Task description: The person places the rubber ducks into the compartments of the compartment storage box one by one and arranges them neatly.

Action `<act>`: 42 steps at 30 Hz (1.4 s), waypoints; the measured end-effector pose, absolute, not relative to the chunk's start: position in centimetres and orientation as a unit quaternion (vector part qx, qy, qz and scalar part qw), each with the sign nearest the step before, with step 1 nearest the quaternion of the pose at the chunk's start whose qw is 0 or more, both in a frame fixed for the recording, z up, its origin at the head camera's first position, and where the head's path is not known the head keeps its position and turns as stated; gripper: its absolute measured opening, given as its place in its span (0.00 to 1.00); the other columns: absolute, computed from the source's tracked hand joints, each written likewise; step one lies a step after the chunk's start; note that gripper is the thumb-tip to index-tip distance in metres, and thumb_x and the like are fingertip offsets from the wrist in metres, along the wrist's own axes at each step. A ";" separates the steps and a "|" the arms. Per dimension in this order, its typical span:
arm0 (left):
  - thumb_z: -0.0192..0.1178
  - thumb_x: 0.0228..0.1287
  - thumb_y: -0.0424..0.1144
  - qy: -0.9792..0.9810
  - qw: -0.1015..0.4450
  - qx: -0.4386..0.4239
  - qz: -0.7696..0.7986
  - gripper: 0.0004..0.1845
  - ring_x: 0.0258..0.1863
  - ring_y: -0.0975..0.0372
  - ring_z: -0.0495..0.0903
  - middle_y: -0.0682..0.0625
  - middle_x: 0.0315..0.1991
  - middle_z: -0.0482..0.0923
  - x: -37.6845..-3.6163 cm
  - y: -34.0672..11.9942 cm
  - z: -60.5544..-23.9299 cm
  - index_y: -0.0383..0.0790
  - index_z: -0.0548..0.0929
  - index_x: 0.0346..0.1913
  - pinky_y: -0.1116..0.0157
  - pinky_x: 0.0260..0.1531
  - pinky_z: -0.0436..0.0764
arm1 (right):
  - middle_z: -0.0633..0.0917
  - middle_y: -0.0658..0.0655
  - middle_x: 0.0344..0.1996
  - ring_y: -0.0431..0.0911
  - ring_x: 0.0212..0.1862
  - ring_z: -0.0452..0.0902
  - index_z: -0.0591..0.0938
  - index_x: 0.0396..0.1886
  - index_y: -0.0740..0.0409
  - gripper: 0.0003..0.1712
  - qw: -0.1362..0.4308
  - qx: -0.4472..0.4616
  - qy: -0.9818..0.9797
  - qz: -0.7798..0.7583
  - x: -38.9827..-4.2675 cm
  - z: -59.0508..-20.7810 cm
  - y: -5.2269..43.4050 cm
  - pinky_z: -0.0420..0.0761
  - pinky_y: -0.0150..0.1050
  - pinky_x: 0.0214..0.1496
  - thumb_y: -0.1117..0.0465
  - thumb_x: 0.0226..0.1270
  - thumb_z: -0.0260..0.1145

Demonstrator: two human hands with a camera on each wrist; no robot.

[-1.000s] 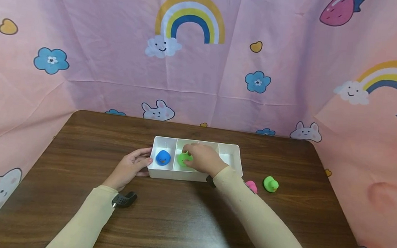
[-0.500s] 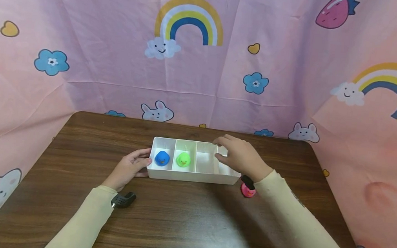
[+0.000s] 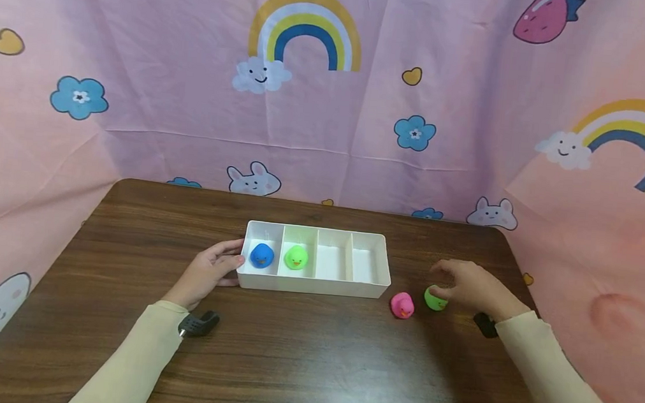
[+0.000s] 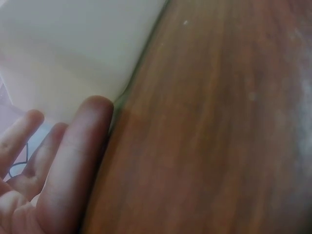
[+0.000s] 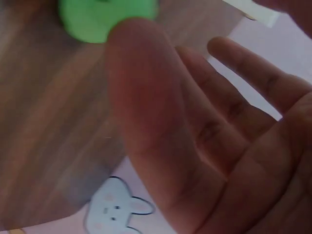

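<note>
A white tray (image 3: 315,285) with several compartments stands mid-table. A blue duck (image 3: 262,255) sits in its leftmost compartment, a green duck (image 3: 296,257) in the one beside it; the two right compartments hold nothing. My left hand (image 3: 209,271) rests with straight fingers against the tray's left end (image 4: 73,53). My right hand (image 3: 465,285) hovers open over a second green duck (image 3: 433,298) on the table, thumb touching it (image 5: 105,17). A pink duck (image 3: 402,305) lies just left of that.
The brown wooden table (image 3: 297,359) is ringed by a pink patterned cloth (image 3: 477,144) at the back and both sides. Black wrist-camera mounts show at each sleeve.
My right hand left the green duck in the tray's second compartment, swung right over the tray and came down on the green duck on the table. The left hand stayed put.
</note>
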State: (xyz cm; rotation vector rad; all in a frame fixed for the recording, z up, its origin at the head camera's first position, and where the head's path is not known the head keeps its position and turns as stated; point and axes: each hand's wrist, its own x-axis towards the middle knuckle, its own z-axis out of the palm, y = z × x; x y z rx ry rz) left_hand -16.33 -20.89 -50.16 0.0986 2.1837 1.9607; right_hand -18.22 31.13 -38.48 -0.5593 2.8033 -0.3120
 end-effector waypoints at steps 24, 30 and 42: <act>0.60 0.63 0.54 0.747 0.099 0.023 0.657 0.31 0.56 0.52 0.77 0.45 0.62 0.70 -16.2 -20.2 -49.3 0.50 0.68 0.66 0.55 0.43 0.83 | 0.83 0.50 0.38 0.44 0.37 0.78 0.80 0.46 0.54 0.17 0.119 -0.156 0.968 -0.153 -15.8 -42.0 33.6 0.82 0.44 0.38 0.58 0.57 0.71; 0.59 0.64 0.54 0.750 0.102 0.028 0.653 0.31 0.57 0.49 0.75 0.43 0.63 0.69 -16.1 -20.3 -49.1 0.48 0.67 0.67 0.54 0.44 0.83 | 0.83 0.51 0.40 0.45 0.40 0.79 0.79 0.46 0.53 0.17 0.128 -0.146 0.966 -0.171 -15.7 -42.2 33.9 0.83 0.46 0.40 0.59 0.57 0.71; 0.60 0.64 0.53 0.750 0.103 0.013 0.653 0.30 0.56 0.52 0.77 0.44 0.62 0.70 -15.9 -20.4 -49.2 0.50 0.68 0.67 0.56 0.43 0.83 | 0.83 0.47 0.39 0.43 0.39 0.77 0.81 0.44 0.50 0.15 0.105 -0.164 0.969 -0.152 -15.6 -42.5 33.9 0.81 0.44 0.40 0.57 0.57 0.71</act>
